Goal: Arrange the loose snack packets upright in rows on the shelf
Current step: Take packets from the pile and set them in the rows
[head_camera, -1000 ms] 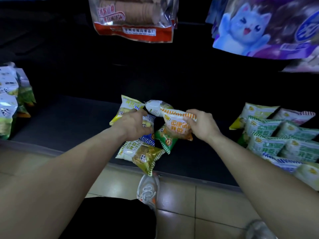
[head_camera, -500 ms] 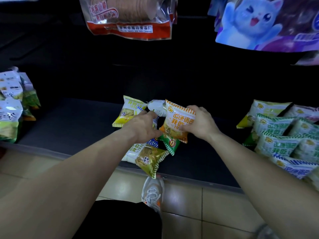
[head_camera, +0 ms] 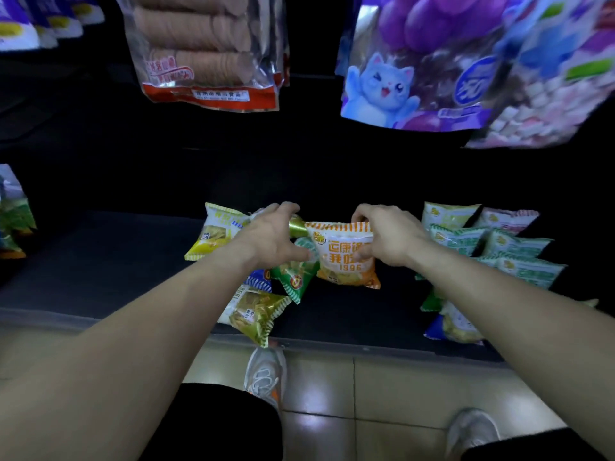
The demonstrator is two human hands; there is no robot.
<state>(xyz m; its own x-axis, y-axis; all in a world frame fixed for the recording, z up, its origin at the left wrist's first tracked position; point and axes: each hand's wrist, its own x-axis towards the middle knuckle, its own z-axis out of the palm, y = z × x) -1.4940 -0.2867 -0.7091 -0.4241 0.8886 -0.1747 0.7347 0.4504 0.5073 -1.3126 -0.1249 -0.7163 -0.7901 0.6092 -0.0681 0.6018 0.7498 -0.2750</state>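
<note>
An orange-and-white snack packet [head_camera: 342, 261] is held upright over the dark shelf [head_camera: 100, 261], and my right hand [head_camera: 387, 237] grips its top right corner. My left hand [head_camera: 271, 237] is closed over the loose pile just left of it, thumb pressing a green packet [head_camera: 294, 277] beside the orange packet's left edge. Around that hand lie a yellow packet [head_camera: 216, 232], a blue one [head_camera: 259, 281] and a gold one [head_camera: 258, 314] that overhangs the shelf's front edge. Part of the pile is hidden under my left hand.
Green-and-white packets [head_camera: 519, 257] stand in rows at the right, with more packets [head_camera: 456, 324] under my right forearm. Other packets [head_camera: 15, 221] sit at the far left. Biscuit bags [head_camera: 206, 51] and a purple cat bag [head_camera: 416, 64] hang overhead. The shelf lip [head_camera: 382, 349] runs above my shoes.
The orange packet has been turned from tilted to upright and facing me, with my right hand now on its top corner. My left hand has reached farther in and closed over the pile.
</note>
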